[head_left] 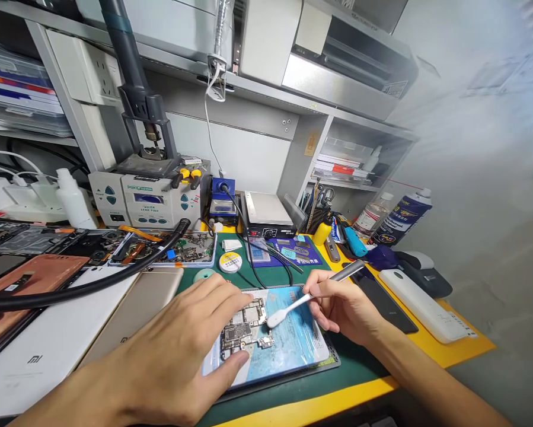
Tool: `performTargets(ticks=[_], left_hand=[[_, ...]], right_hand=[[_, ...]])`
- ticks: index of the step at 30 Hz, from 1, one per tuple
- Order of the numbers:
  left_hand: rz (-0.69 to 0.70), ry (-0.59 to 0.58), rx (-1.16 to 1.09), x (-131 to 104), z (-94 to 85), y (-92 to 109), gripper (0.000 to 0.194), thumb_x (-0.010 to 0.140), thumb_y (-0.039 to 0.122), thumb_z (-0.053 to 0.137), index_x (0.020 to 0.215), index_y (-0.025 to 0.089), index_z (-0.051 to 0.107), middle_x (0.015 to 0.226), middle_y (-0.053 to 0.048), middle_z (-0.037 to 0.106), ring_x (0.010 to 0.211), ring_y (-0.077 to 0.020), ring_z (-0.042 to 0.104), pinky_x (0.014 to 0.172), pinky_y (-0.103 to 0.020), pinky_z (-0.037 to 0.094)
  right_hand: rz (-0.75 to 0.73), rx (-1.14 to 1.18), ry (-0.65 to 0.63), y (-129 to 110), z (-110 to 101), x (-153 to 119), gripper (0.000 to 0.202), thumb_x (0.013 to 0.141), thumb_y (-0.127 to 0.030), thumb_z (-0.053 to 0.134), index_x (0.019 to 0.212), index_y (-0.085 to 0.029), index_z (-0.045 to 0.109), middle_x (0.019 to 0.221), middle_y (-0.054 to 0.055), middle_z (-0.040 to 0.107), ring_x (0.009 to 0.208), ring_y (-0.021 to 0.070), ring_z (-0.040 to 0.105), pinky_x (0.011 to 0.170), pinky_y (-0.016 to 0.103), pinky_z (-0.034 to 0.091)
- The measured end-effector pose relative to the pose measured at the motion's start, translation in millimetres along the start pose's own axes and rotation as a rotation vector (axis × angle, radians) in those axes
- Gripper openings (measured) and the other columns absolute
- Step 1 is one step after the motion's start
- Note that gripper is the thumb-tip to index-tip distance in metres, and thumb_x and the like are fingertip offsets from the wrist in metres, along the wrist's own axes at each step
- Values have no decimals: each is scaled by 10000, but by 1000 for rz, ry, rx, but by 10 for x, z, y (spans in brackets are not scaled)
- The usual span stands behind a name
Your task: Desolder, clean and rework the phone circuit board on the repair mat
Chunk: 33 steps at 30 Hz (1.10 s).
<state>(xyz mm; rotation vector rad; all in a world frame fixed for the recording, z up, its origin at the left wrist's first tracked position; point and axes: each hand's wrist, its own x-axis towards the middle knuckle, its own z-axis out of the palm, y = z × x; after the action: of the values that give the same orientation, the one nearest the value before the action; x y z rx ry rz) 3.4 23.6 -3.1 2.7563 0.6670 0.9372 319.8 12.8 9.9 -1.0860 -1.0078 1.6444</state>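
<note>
A phone circuit board (pixel 243 326) lies flat on a thin slab with a glossy blue picture surface (pixel 293 344). My left hand (pixel 181 344) steadies the board, thumb along its near edge and fingers at its far edge. Pinched in my right hand (pixel 337 302) is a toothbrush (pixel 295 305) with a white head and a grey handle end. Its head rests at the board's right edge, bristles facing down and hidden from view. Under the slab is a dark, textured pad (pixel 332 350), on a green mat (pixel 359 370).
Phone shells and a white Mi back (pixel 39 356) lie at left, crossed by a thick black hose (pixel 92 287). Behind stand a soldering station (pixel 155 198), a small heating plate (pixel 268 210) and a round tin (pixel 230 262). Phones (pixel 426 302) and a spray can (pixel 402 216) are at right.
</note>
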Motion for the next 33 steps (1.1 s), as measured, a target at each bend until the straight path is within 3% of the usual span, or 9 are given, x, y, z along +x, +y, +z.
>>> performTargets(ticks=[7, 18, 33], left_hand=[[-17, -1, -27, -9, 22, -1, 464, 1009, 241, 677, 1467, 255, 604, 1245, -49, 748, 1112, -246, 688, 976, -376, 569], [-42, 51, -23, -106, 113, -4, 561, 965, 263, 721, 1507, 303, 582, 1350, -44, 746, 1265, -283, 688, 1139, -433, 506], [-33, 52, 5, -109, 117, -25, 514, 995, 296, 695, 1499, 291, 597, 1362, -63, 754, 1274, -295, 695, 1102, -426, 536]], right_hand=[[-5, 9, -11, 12, -20, 16, 189, 716, -295, 897, 754, -165, 766, 483, 16, 666, 330, 100, 489, 303, 157, 304], [-23, 18, -16, 22, -25, 3, 186, 744, -297, 886, 759, -161, 760, 510, 17, 680, 347, 91, 489, 326, 155, 308], [-44, 10, 0, 41, -25, 11, 221, 740, -322, 903, 769, -164, 751, 520, 16, 680, 366, 102, 518, 341, 163, 326]])
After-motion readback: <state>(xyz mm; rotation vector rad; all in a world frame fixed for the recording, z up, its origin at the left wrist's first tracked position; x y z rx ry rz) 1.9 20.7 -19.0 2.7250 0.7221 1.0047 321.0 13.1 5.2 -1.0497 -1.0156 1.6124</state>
